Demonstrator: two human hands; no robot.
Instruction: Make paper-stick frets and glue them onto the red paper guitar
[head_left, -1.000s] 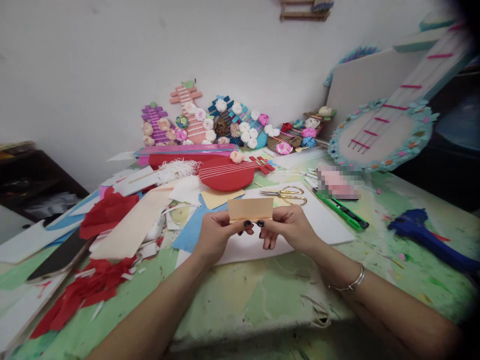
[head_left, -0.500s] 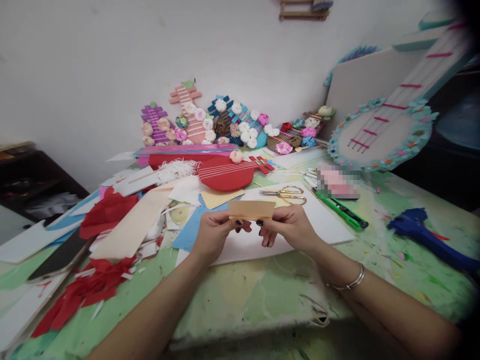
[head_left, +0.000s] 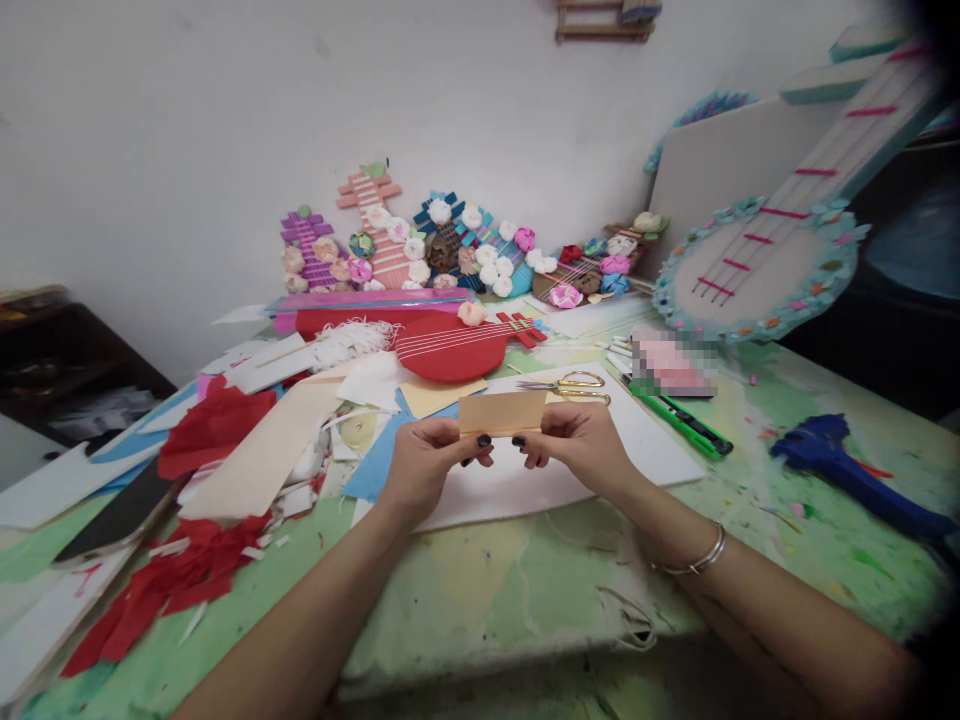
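Observation:
Between both hands, above the white board (head_left: 645,455), is a small tan piece of paper (head_left: 502,412) with a fold or rolled edge along its bottom. My left hand (head_left: 427,460) pinches its lower left corner between thumb and fingers. At the lower right corner my right hand (head_left: 585,445) grips it the same way, thumb on the near side. Gold-handled scissors (head_left: 577,385) lie on the board just behind the right hand. Blue paper (head_left: 375,460) and a yellow sheet (head_left: 442,397) lie under and behind the left hand.
A green utility knife (head_left: 686,425) and a blue glue gun (head_left: 847,470) lie on the right. Red paper scraps (head_left: 180,580) and a cream strip (head_left: 262,450) cover the left. Behind sits a red lute-shaped craft (head_left: 450,345); flower-decorated crafts (head_left: 386,240) line the wall.
Both hands and the tan paper stay nearly in place; the paper is tilted a little more upright, its face showing taller. The fingers beneath have curled in slightly. Nothing was let go.

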